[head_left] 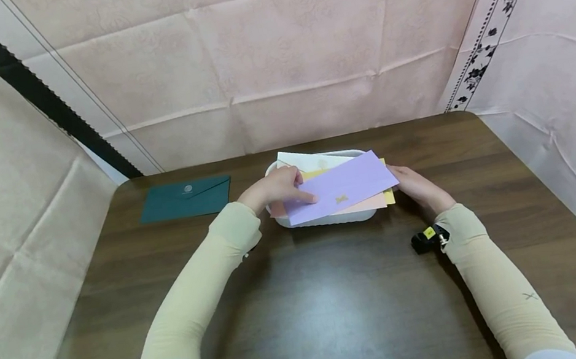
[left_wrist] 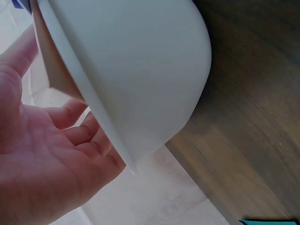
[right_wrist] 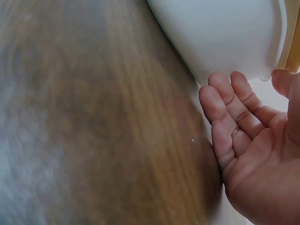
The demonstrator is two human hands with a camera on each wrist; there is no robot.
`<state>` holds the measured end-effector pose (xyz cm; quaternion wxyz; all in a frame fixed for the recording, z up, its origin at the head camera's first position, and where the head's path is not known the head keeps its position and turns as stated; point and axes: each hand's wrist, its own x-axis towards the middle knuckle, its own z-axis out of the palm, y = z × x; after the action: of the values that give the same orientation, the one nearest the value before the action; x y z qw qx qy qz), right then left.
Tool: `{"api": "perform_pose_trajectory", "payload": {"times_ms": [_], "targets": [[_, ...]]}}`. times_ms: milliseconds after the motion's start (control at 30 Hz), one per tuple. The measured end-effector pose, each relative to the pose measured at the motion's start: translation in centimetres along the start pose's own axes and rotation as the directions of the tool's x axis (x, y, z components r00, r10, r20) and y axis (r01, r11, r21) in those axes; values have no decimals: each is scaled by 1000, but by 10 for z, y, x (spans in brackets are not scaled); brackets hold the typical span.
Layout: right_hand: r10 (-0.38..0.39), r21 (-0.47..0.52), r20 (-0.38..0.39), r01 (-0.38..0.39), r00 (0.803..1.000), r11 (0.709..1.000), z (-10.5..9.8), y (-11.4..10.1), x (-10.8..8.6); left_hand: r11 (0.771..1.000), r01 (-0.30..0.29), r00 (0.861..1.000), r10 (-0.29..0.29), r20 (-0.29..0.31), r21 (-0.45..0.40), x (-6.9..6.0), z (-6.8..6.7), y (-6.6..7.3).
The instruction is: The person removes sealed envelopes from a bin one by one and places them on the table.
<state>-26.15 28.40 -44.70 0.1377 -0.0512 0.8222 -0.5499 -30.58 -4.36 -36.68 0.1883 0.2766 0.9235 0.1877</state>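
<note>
A white plastic tub (head_left: 328, 220) holds several envelopes that stick out over its rim. On top lies a lavender envelope (head_left: 349, 179) with a small gold mark, tilted up to the right. My left hand (head_left: 280, 185) is at its left end, thumb on its face and fingers curled by the rim. Under it show a yellow envelope (head_left: 390, 196), a pink envelope (head_left: 367, 203) and a white envelope (head_left: 313, 160). My right hand (head_left: 419, 188) stands at the tub's right end, fingers loosely bent beside the tub's wall (right_wrist: 225, 37), thumb near the rim.
A dark green envelope (head_left: 185, 199) lies flat on the brown wooden table (head_left: 330, 310), left of the tub. Pale patterned cloth (head_left: 295, 42) hangs behind the table's far edge and along both sides.
</note>
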Motion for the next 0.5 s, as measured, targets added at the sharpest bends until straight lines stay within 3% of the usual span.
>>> {"api": "perform_pose_trajectory", "payload": {"times_ms": [500], "targets": [[-22,3,-12,22,1000,1000,-1,1,0,997,45,999,-43,29,-67,4,-1,0]]}}
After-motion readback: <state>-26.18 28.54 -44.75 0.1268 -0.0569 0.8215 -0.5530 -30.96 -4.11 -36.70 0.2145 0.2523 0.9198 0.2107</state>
